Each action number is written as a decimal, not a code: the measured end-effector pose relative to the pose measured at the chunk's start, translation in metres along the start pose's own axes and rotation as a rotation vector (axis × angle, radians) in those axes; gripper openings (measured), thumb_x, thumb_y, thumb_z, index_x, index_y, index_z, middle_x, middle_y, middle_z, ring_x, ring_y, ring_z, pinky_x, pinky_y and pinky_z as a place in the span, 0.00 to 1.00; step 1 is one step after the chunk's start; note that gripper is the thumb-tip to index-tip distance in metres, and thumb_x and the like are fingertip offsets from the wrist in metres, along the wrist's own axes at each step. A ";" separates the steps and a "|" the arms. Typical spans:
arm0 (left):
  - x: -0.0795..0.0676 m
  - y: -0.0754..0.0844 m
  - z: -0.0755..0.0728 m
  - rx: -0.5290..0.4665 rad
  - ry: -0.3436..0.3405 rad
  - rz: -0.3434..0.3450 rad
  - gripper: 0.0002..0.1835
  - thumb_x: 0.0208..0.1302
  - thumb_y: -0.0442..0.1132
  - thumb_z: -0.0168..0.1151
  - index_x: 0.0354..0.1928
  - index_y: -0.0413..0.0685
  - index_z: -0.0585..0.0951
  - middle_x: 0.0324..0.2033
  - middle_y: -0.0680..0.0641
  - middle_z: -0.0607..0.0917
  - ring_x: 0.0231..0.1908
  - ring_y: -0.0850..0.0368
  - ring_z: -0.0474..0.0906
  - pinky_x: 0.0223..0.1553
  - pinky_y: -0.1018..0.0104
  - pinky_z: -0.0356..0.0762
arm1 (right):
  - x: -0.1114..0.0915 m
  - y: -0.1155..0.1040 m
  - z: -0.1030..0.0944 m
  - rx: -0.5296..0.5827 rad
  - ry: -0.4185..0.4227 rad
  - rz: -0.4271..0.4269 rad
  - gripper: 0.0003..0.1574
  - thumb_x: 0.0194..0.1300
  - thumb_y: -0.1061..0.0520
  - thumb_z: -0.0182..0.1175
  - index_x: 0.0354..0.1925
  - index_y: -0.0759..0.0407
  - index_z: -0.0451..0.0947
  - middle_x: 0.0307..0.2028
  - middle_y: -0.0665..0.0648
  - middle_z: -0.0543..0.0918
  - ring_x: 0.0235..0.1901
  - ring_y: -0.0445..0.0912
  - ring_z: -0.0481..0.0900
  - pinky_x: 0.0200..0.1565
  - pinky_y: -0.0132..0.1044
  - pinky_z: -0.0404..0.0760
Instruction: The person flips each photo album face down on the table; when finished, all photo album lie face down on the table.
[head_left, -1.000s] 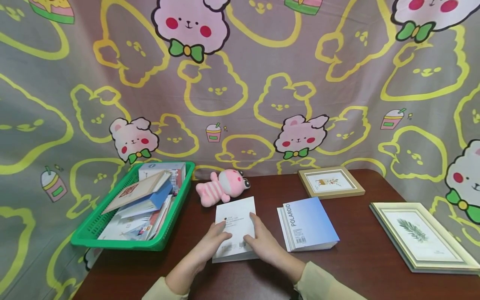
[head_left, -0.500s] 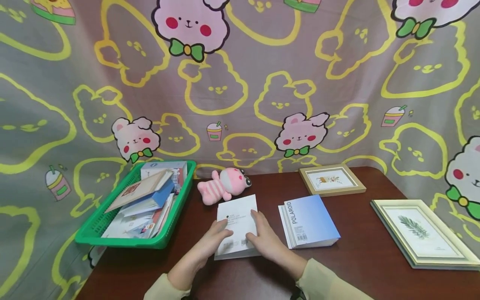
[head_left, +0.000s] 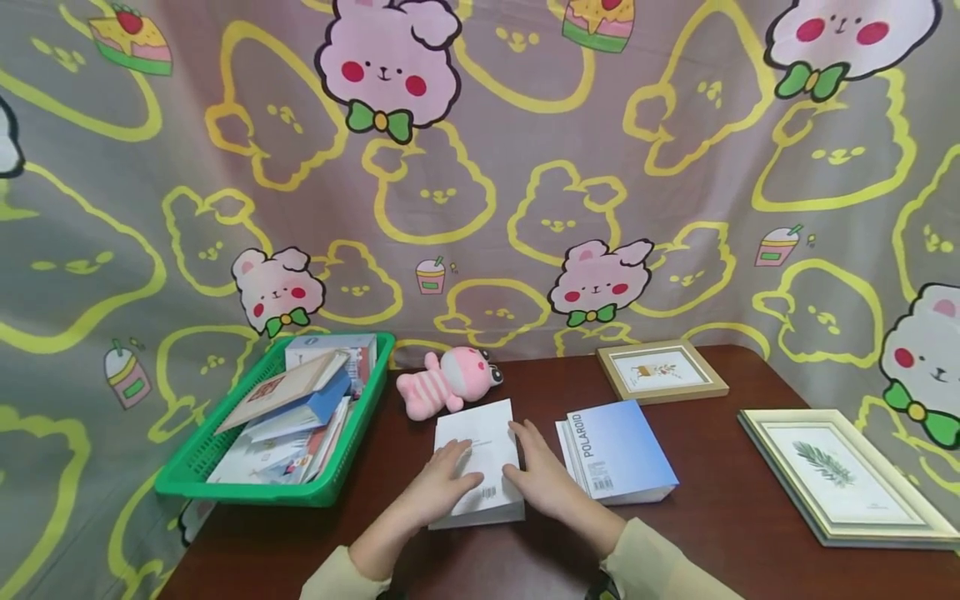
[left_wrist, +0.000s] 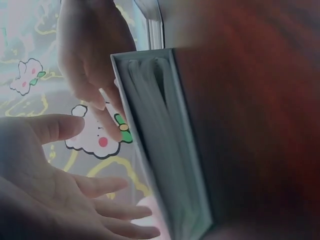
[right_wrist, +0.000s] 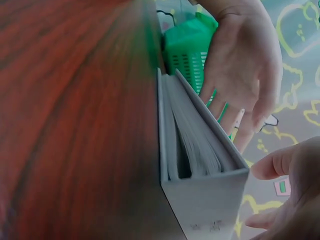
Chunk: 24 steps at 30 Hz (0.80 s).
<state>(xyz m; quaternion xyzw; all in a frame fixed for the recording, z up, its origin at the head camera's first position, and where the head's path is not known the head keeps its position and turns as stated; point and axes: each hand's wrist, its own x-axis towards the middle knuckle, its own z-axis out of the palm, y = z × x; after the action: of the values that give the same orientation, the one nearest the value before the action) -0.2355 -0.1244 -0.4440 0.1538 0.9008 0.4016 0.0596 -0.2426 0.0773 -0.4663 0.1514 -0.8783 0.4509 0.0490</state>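
Note:
A thick white photo album point(head_left: 487, 423) lies on the dark red-brown table point(head_left: 712, 483), its cover up. Over its left part is my left hand point(head_left: 442, 482), fingers extended; I cannot tell whether they touch the cover. At the album's right edge is my right hand point(head_left: 546, 471), its fingers straight and its thumb near the cover. Both wrist views show relaxed fingers curled round nothing. The right wrist view shows the album's loose pages point(right_wrist: 192, 135) between its covers. A blue POLAROID album point(head_left: 622, 450) lies on a white one to the right.
A green basket point(head_left: 358, 417) full of albums stands on the left. Behind the white album lies a pink plush toy point(head_left: 442, 383). Two picture frames are on the right, a wooden one point(head_left: 716, 389) at the back and a cream one point(head_left: 832, 533) nearer. A patterned curtain point(head_left: 517, 200) hangs behind.
My left hand has slid further over the cover and its fingers have straightened. My right hand has eased a little off the right edge. The head view has tilted slightly upward.

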 end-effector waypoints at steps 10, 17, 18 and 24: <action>0.024 0.018 0.008 0.369 0.152 0.171 0.39 0.70 0.53 0.61 0.72 0.31 0.67 0.69 0.28 0.69 0.70 0.29 0.61 0.67 0.29 0.54 | 0.013 0.010 -0.028 -0.135 0.035 -0.047 0.39 0.69 0.59 0.60 0.73 0.72 0.63 0.73 0.74 0.62 0.75 0.68 0.52 0.70 0.66 0.55; 0.038 0.035 0.007 0.576 0.278 0.169 0.41 0.71 0.61 0.57 0.76 0.39 0.65 0.72 0.34 0.68 0.73 0.30 0.57 0.71 0.33 0.51 | 0.021 0.011 -0.055 -0.355 0.117 -0.029 0.43 0.69 0.51 0.61 0.75 0.67 0.62 0.74 0.73 0.60 0.75 0.67 0.51 0.68 0.71 0.54; 0.039 0.037 0.007 0.586 0.288 0.170 0.41 0.72 0.61 0.56 0.76 0.41 0.66 0.72 0.34 0.68 0.73 0.29 0.57 0.70 0.33 0.51 | 0.021 0.012 -0.059 -0.390 0.129 -0.024 0.43 0.69 0.50 0.61 0.75 0.66 0.63 0.74 0.73 0.60 0.75 0.67 0.51 0.67 0.72 0.54; 0.044 0.043 0.005 0.608 0.275 0.179 0.41 0.72 0.65 0.53 0.77 0.47 0.65 0.73 0.37 0.66 0.74 0.29 0.54 0.69 0.32 0.53 | 0.023 0.012 -0.070 -0.513 0.147 -0.009 0.45 0.67 0.45 0.62 0.75 0.61 0.64 0.74 0.72 0.60 0.75 0.67 0.51 0.68 0.71 0.54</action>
<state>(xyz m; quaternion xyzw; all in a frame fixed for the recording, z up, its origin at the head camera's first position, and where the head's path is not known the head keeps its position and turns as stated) -0.2659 -0.0793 -0.4142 0.1874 0.9618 0.1356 -0.1464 -0.2714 0.1351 -0.4300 0.1046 -0.9572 0.2232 0.1516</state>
